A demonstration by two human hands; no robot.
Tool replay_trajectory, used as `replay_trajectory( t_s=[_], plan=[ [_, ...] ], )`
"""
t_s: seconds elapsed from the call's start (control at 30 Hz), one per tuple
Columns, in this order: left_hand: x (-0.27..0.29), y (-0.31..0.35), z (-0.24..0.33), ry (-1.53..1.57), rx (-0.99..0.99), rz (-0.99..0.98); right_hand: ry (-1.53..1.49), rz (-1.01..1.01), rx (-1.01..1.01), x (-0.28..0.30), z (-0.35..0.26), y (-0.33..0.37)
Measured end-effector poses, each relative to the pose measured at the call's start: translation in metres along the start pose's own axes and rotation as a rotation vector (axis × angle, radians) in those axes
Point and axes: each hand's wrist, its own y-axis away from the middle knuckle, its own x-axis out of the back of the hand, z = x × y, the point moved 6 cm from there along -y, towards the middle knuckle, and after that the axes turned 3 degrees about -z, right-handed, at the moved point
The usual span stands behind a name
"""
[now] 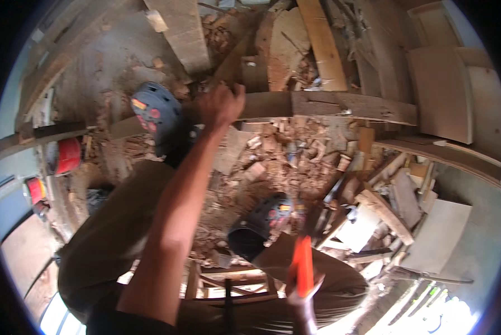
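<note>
My left arm stretches forward over my left leg to a long wooden beam (267,105) lying crosswise. At that beam my left hand (221,105) is closed, its fingers curled; anything between them is too small to make out. My right hand (302,290) is low in the view, near my right thigh, wrapped round an orange-handled tool (303,265). A dark part of the tool reaches up from the handle, smeared by motion, so its kind is unclear. Dark knee pads (156,114) with red marks cover my knees, the right pad (259,220) beside the rubble.
Broken brick rubble (284,162) fills the ground between my legs and the beam. Loose boards and scrap wood (387,209) pile up at the right. Planks (323,44) lie beyond the beam. A red cylindrical thing (67,156) is at the far left.
</note>
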Motion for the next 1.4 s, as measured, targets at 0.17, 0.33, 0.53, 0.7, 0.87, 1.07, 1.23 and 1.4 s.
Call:
replay_trajectory(
  t_s=[0.17, 0.33, 0.53, 0.7, 0.87, 1.07, 1.23, 1.4],
  plan=[
    [-0.001, 0.004, 0.003, 0.096, 0.020, -0.045, -0.124, 0.064, -0.288, -0.051, 0.026, -0.137],
    [0.008, 0.001, -0.004, 0.032, 0.019, -0.009, 0.145, -0.081, -0.025, -0.017, 0.011, -0.023],
    [0.004, 0.000, 0.007, 0.057, -0.009, -0.007, -0.032, -0.114, -0.466, -0.055, 0.021, -0.159],
    [0.004, 0.008, -0.005, 0.012, -0.033, 0.061, 0.119, -0.083, -0.140, -0.049, 0.018, -0.088],
    [0.009, 0.000, 0.007, 0.017, 0.007, -0.005, -0.011, 0.074, -0.172, -0.019, 0.005, -0.055],
    [0.002, 0.002, 0.000, 0.054, -0.066, 0.137, 0.046, 0.095, -0.052, -0.075, 0.014, -0.161],
    [-0.001, 0.001, -0.006, 0.029, -0.085, 0.083, 0.044, 0.052, 0.019, -0.006, -0.009, 0.007],
    [0.003, -0.008, 0.015, 0.035, -0.023, 0.009, -0.028, -0.013, -0.285, -0.049, -0.001, -0.166]
  ],
)
